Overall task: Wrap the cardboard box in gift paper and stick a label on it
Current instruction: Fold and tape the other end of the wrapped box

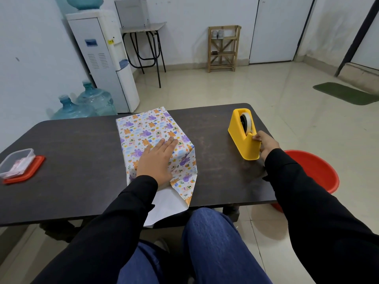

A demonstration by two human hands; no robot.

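While left hand (156, 160) presses flat, fingers straight, on wrapped box (143, 128) at table (82, 160) centre, right hand (266, 144) grips near end of yellow tape dispenser (239, 136) by right edge.

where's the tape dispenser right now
Head view: the yellow tape dispenser stands on the table, right of the wrapped box; the right hand grips its near end.

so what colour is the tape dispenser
Yellow; the tape dispenser shows clearly in the head view.
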